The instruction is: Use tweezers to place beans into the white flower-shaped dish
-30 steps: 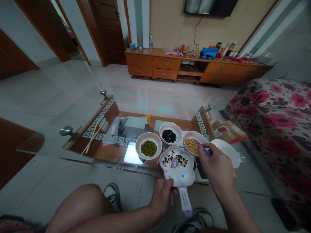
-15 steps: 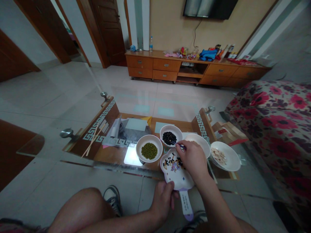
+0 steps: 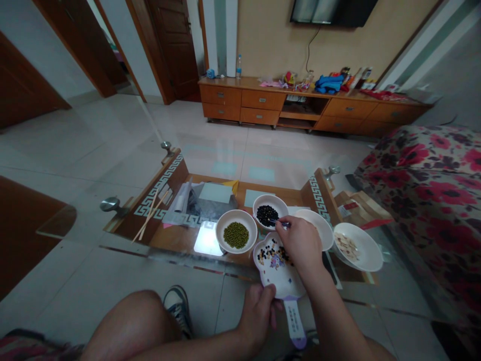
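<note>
My right hand [image 3: 300, 243] is closed on a pair of dark tweezers [image 3: 281, 223], whose tips reach into a white bowl [image 3: 284, 203] of black beans [image 3: 267, 215]. Beneath that hand lies a white, scallop-edged tray with a handle [image 3: 280, 286], trimmed in purple, with black and pale beans [image 3: 267, 250] scattered over a printed picture. My left hand [image 3: 259, 311] grips the tray's near left edge between thumb and fingers. A bowl [image 3: 218, 231] of green mung beans [image 3: 236, 235] stands left of the tray. My right hand partly hides another white bowl [image 3: 323, 233].
A fourth white bowl [image 3: 370, 250] with pale flat pieces [image 3: 345, 245] stands at the right. Chopsticks [image 3: 150, 215] lie on the left of the glass table [image 3: 128, 255]. Papers and a paper bag [image 3: 363, 208] show below or beside the glass. A flower-patterned sofa [image 3: 432, 165] flanks the right side.
The whole view has shifted a little, so things appear slightly farther right. The tweezers stay at the black bean bowl, and my left hand keeps its hold on the tray.
</note>
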The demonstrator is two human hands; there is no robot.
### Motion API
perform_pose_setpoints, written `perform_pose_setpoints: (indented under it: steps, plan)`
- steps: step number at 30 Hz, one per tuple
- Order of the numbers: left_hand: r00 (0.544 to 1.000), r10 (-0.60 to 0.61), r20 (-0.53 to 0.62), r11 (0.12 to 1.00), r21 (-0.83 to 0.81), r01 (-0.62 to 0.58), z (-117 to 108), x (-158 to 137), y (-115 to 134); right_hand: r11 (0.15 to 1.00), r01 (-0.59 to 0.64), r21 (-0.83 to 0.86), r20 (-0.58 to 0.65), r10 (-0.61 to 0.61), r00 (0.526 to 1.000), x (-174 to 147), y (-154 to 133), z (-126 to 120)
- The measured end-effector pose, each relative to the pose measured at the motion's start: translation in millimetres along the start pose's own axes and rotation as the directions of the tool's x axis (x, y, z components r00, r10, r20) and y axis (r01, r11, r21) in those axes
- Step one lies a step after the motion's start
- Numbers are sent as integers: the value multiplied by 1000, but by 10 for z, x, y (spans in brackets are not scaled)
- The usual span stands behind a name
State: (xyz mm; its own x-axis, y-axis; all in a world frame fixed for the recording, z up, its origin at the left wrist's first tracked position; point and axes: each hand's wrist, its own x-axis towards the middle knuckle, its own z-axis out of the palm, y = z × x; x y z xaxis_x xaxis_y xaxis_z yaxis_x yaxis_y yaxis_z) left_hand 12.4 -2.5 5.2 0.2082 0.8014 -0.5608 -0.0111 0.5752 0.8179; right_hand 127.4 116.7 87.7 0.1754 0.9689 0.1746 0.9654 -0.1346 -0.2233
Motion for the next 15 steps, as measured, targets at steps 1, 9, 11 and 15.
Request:
perform_pose_setpoints:
  steps: [1,9,11,15]
  plan:
    - [1000,-3,1,1000,-1,3,1,0,2,1000,-4,-6,2,4,1000,4,-3,6]
    - [1000,-18,1,1000,-2,18,14,3,-20,999,-32,-5,40,32,999,36,-34,27]
    - [1000,-25,-2,1000,-8,25,17,3,-29,999,-39,-11,45,39,998,43,-40,23]
    - [1000,-20,-4,1000,-19,20,12,10,-45,999,-26,-21,36,27,999,47,-49,13]
